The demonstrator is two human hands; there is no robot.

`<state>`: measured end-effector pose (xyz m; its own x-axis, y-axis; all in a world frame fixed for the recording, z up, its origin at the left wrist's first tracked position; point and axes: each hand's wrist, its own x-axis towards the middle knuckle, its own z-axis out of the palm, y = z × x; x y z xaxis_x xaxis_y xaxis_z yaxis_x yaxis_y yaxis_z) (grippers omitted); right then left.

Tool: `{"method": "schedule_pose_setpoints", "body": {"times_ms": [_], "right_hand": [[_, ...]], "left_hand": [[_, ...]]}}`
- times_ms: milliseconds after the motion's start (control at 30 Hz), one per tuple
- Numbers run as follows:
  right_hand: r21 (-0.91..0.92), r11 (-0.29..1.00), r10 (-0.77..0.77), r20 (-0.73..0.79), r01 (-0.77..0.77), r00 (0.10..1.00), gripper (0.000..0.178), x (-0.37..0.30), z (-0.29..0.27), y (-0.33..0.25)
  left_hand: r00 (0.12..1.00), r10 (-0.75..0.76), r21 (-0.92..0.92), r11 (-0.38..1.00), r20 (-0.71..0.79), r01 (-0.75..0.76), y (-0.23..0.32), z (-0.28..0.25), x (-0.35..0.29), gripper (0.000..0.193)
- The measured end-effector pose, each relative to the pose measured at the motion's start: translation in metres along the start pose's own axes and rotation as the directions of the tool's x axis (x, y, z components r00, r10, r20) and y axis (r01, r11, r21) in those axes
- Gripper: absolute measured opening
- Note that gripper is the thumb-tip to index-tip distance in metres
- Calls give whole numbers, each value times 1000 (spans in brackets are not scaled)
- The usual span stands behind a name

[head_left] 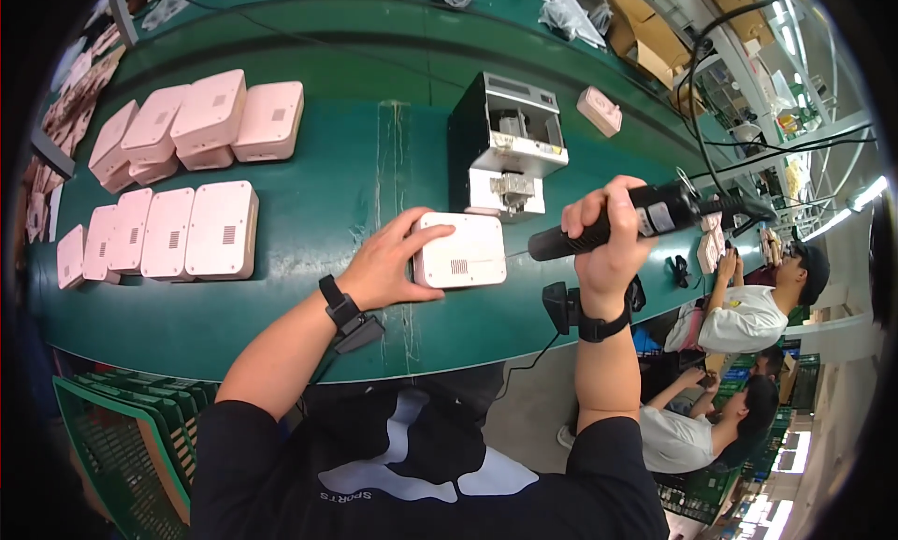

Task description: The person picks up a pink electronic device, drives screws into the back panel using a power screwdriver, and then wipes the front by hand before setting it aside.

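Note:
A pale pink plastic housing [477, 248] lies flat on the green worktable [327, 231], its small square vent of slots facing up. My left hand [388, 259] grips its left side, thumb along the near edge and fingers over the far edge. My right hand [610, 230] is wrapped round a black electric screwdriver [666, 206], held nearly level. The thin bit points left, with its tip over or beside the housing's right part; whether it touches cannot be told. Just behind the housing stands a black and metal screw feeder [510, 138].
Several similar pink housings stand in a front row [220, 231] and a back group [210, 110] on the left. A smaller pink part [600, 111] lies beyond the feeder. Black cable [697, 100] hangs at right. Green crates [122, 437] sit lower left; two people [739, 316] work at right.

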<state>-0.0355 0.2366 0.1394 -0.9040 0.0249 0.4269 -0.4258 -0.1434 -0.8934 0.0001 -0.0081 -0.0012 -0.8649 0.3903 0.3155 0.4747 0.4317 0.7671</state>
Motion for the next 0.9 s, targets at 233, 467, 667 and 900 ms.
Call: {"method": "schedule_pose_setpoints", "body": {"times_ms": [233,467,667,900], "right_hand": [[-7,1000,-10,34,10,999,14,-27,-5,-4],[-19,1000,20,16,-20,1000,15,-36,-12,15],[72,997,3,16,-4,1000,18,-38,-9,18],[51,999,11,22,-12,1000,16,-26,-5,15]], "left_hand": [[999,-41,7,999,24,40,0,1,2,87],[1000,-5,16,1000,6,5,2,3,3,87],[998,-56,26,998,30,55,2,-1,5,86],[999,-38,36,999,13,38,2,-2,5,86]]}}
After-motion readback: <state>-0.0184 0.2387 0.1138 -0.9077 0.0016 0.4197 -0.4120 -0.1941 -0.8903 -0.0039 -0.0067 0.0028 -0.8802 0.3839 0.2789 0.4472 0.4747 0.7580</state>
